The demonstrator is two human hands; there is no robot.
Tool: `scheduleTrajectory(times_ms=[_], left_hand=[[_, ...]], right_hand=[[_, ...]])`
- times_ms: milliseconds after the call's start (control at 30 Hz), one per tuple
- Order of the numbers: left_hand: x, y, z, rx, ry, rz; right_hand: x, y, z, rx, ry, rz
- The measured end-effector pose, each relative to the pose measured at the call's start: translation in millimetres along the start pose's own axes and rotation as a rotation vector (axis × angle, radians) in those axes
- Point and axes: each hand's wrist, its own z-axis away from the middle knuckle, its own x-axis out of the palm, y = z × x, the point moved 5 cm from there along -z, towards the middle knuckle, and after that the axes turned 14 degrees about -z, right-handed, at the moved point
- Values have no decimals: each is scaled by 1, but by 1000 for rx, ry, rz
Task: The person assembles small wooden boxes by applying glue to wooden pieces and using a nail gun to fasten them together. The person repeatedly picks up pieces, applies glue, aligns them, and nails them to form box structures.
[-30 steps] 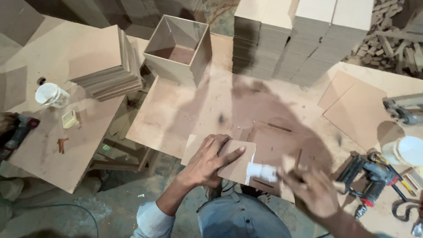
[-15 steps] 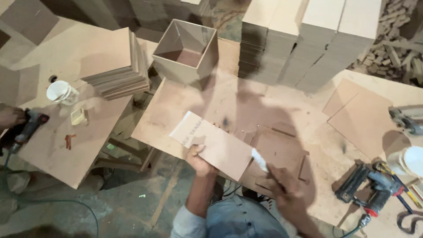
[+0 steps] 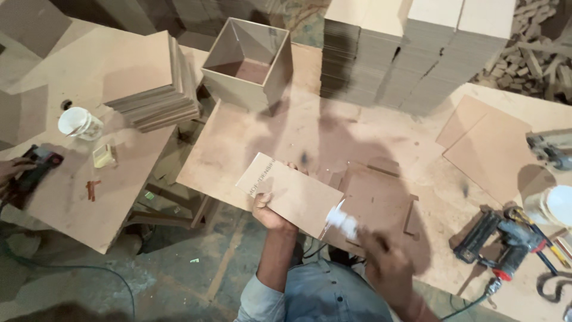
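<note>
My left hand [image 3: 266, 210] grips a rectangular fibreboard panel [image 3: 290, 194] from below and holds it tilted above the workbench [image 3: 298, 131]. My right hand [image 3: 381, 262], blurred, holds a small white bottle [image 3: 341, 220] whose tip meets the panel's near right edge. Under the panel a flat wooden jig with raised strips [image 3: 375, 206] lies on the bench.
An open fibreboard box [image 3: 249, 64] stands at the back. Tall board stacks [image 3: 411, 53] rise behind, a lower stack [image 3: 152, 83] left. A white cup [image 3: 77, 123] sits on the left table. A nail gun [image 3: 506, 241] lies right. Another person's hand [image 3: 12, 170] holds a tool far left.
The panel went from lying flat under my left hand to being lifted and tilted. My right hand brought the white bottle to its edge.
</note>
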Motion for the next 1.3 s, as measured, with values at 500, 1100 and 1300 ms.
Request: scheduleTrajectory(times_ms=[500,1100,1300], left_hand=[[-10,-17,-4,43,88,-224],[-27,-55,62,-529,-579,-1311],[-79,-73,46,-697,47,-902]], right_hand=[[0,-13,42,78,-147,-310],[-7,56,-71,779,151,-852],[-26,63,-30,626,31,-502]])
